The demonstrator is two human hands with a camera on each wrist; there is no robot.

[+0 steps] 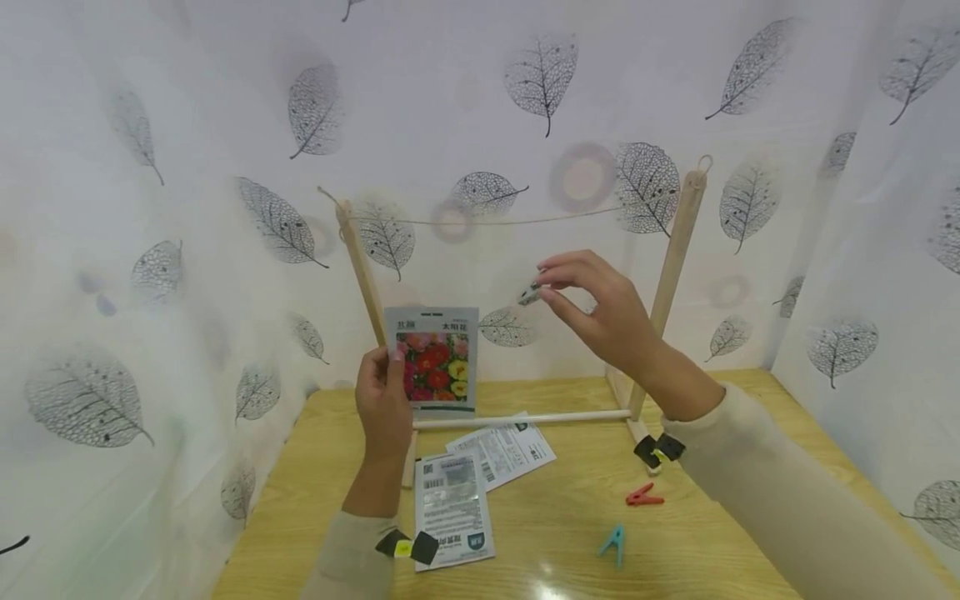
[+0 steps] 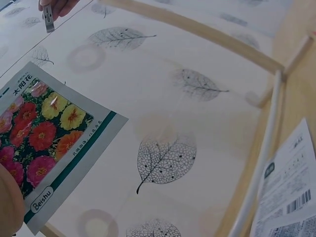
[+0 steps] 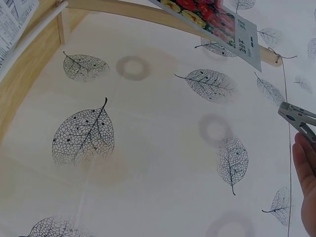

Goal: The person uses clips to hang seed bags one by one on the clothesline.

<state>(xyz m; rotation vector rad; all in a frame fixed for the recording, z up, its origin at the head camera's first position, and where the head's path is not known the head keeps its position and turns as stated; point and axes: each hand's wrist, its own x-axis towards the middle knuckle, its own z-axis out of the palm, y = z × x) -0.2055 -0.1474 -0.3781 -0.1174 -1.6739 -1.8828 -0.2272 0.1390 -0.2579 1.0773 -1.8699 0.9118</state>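
My left hand (image 1: 384,412) holds a seed packet (image 1: 438,367) by its left edge, thumb on the front. Red, pink and yellow flowers are printed on the packet, which stands upright below a thin string (image 1: 495,222). Between the thumb and fingertips of my right hand (image 1: 607,312) is a grey clothespin (image 3: 297,116), pinched in the air to the right of the packet and below the string. The packet and the clothespin are apart. In the left wrist view, only part of the left hand shows at the edge.
The string runs between a left wooden post (image 1: 363,275) and a right wooden post (image 1: 678,250), joined low by a white rod (image 1: 555,418). Two more packets, a front one (image 1: 453,517) and a rear one (image 1: 517,450), lie on the table beside a red clothespin (image 1: 645,495) and a blue clothespin (image 1: 613,543).
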